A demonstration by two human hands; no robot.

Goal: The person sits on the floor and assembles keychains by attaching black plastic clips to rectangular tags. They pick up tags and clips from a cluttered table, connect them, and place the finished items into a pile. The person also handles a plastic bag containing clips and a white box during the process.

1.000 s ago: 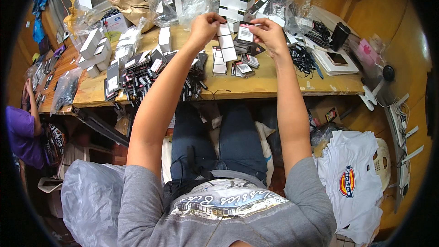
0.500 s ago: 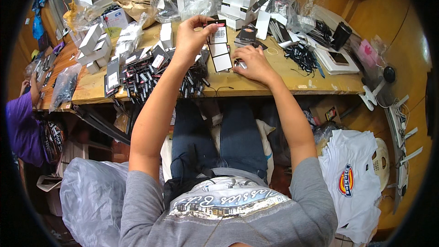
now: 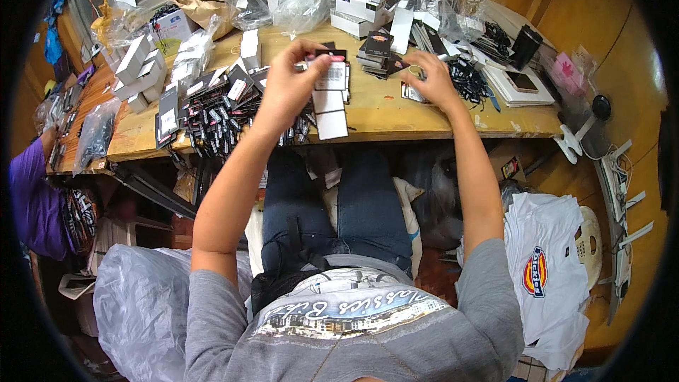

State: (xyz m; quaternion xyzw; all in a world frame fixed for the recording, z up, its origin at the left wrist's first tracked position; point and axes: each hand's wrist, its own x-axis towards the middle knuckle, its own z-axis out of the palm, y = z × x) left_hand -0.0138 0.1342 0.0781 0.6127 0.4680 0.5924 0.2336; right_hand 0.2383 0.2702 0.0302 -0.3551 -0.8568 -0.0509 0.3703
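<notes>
My left hand (image 3: 294, 83) pinches the top of a hanging strip of black-edged white hang tags (image 3: 330, 102), with a red mark and a barcode on the upper panel. More tags show behind it. To the right, my right hand (image 3: 433, 83) is low over the table, thumb and fingers closed around a small pale card (image 3: 412, 92) mostly hidden under them. Between the hands, a little farther back, stands a stack of black tags (image 3: 378, 46). Left of my left hand spreads a large heap of black tags with cords (image 3: 219, 110).
White boxes (image 3: 362, 10) are stacked at the back, and more white boxes (image 3: 141, 71) stand at left. Clear plastic bags (image 3: 304, 3) lie along the back. A phone (image 3: 522, 82) rests on white papers at right. Another person in a purple sleeve (image 3: 42, 191) sits far left.
My left hand has come nearer and lower with the tag strip. My right hand has slid to the right with the small card, away from the black stack's near side.
</notes>
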